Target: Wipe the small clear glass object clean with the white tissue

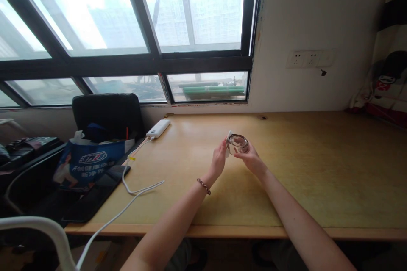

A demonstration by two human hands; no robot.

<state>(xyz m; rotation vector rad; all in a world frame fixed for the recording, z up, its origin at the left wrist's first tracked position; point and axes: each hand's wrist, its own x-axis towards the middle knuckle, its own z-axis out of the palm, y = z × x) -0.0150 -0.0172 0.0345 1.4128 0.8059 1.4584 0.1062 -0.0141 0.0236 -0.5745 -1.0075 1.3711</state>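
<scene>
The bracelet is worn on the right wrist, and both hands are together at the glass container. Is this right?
Not the wrist: the head view shows the bracelet on the left wrist. The left hand and right hand are indeed together at the glass container.

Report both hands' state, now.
Left hand: closed on a white cloth or tissue, held against the shiny cup.
Right hand: closed on the shiny cup's other side.

Between the hands [218, 159] is a smooth, glossy vessel [238, 145], glass-like, against a matt white cloth or tissue [227, 151]. Beneath, the wood-look bench [318, 169] has a soft sheen; leftward, a smooth plastic power bank [158, 128] and glossy black slab [95, 194].
</scene>
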